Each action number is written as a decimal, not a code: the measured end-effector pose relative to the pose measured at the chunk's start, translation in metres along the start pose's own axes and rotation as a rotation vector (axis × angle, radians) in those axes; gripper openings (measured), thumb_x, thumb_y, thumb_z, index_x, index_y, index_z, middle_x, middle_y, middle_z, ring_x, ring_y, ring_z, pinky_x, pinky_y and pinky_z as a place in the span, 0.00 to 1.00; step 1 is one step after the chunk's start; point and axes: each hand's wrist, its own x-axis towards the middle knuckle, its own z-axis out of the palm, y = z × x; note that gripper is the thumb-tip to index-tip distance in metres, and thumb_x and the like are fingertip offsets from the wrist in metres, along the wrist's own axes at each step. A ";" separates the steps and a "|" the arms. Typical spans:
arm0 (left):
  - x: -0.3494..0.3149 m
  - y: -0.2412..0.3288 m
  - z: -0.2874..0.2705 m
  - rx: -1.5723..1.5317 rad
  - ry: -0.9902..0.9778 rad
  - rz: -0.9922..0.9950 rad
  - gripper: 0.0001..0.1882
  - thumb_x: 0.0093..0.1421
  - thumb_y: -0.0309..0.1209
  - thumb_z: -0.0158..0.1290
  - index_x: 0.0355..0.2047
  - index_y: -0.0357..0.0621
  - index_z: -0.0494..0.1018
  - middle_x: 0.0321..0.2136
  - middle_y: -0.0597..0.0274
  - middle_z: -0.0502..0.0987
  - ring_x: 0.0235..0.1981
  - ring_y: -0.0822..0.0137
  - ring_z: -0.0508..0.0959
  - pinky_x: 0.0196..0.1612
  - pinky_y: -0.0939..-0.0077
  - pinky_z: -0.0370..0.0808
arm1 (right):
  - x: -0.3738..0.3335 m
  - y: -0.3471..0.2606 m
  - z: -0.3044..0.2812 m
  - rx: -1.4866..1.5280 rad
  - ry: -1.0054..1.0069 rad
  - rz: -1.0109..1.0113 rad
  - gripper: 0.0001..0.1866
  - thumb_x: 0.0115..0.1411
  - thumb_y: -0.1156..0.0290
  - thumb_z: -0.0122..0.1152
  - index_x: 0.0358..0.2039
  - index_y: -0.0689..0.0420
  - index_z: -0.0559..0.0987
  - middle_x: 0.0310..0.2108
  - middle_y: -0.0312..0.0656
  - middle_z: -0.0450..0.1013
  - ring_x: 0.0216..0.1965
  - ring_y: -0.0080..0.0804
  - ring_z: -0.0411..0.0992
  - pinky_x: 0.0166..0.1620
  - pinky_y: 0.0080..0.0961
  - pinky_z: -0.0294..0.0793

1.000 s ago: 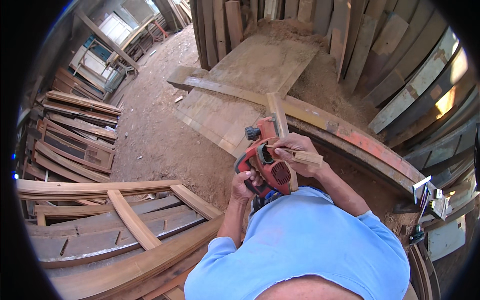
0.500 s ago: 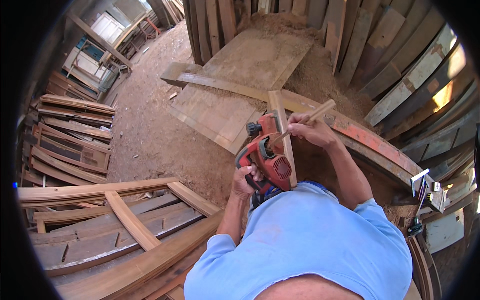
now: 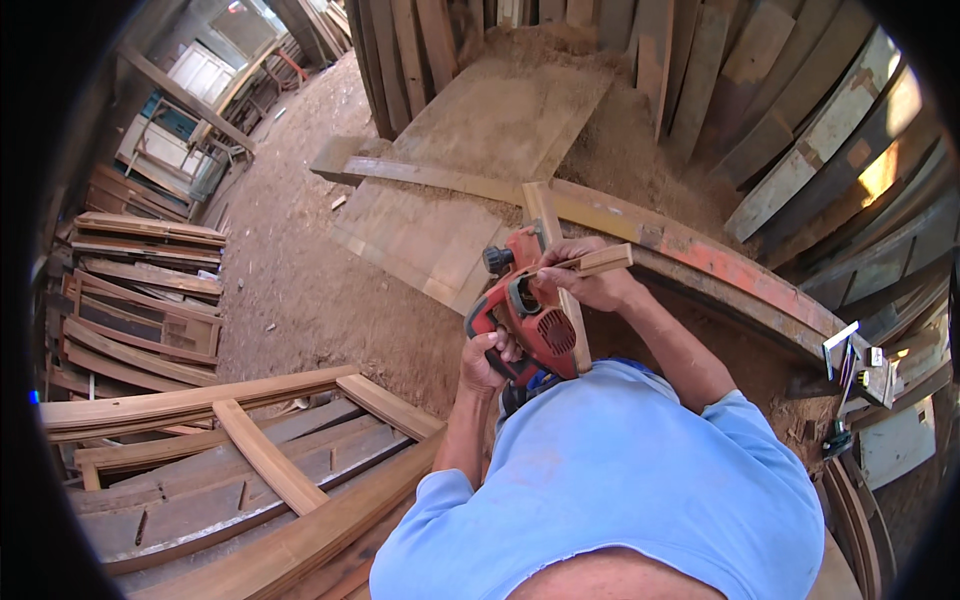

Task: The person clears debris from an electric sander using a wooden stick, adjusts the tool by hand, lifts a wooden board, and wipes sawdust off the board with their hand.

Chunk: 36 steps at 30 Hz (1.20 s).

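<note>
Clock positions are taken from the planer. At nine o'clock, well apart from you, stacked timber (image 3: 145, 315) lies in layers along the side of the dirt floor (image 3: 290, 230). At ten, farther off, a white panel (image 3: 197, 72) stands among other pieces. At eight, a wooden frame (image 3: 268, 455) with a crosspiece lies over grey boards, extending close to your left forearm and obstructing that side.

Your left grip (image 3: 484, 362) is clamped on the rear handle of the red planer (image 3: 545, 338), which sits at the centre, directly in front of your blue shirt (image 3: 600, 460). At twelve, a flat dusty panel (image 3: 505, 115) lies on the floor. A narrow board (image 3: 540, 205) runs from twelve to five, alongside the planer, its far end over the beam.

At two, your right grip (image 3: 592, 280) is closed on a wooden stick (image 3: 606, 260), angled towards the planer's dark side opening; whether its tip touches cannot be told. The long beam (image 3: 700, 262), partly yellow and red, curves from ten to three and blocks the ground beyond your right grip. Leaning planks (image 3: 735, 95) crowd one to two o'clock. Near three, assorted small tools (image 3: 850, 375) are clustered by the beam's end.
</note>
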 end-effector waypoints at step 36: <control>0.009 -0.001 0.000 -0.028 -0.026 -0.031 0.12 0.60 0.38 0.56 0.25 0.47 0.69 0.19 0.67 0.68 0.23 0.69 0.69 0.34 0.73 0.67 | 0.016 0.028 0.008 -0.010 -0.064 -0.035 0.09 0.68 0.70 0.63 0.36 0.65 0.81 0.29 0.40 0.78 0.32 0.23 0.77 0.37 0.28 0.77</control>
